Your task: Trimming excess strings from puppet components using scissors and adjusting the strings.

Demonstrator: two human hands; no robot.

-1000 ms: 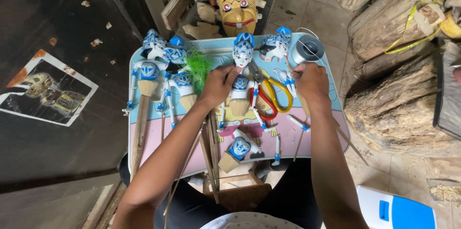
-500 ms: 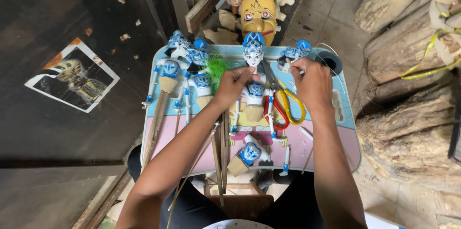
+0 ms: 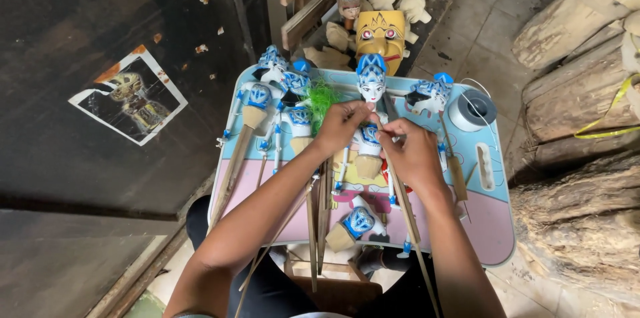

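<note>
Both hands pinch the painted wooden puppet (image 3: 370,118) at its chest — left hand (image 3: 343,125), right hand (image 3: 410,148) — above the smooth pastel worktop (image 3: 493,225); the right hand has come closer than before.

Both hands closed in on the blue-crowned rod puppet (image 3: 371,101): the left hand (image 3: 341,125) moved up to its neck, and the right hand (image 3: 412,148) left the red-and-yellow scissors and met the left at its chest. The scissors became hidden under the right hand. View shifted slightly.
</note>
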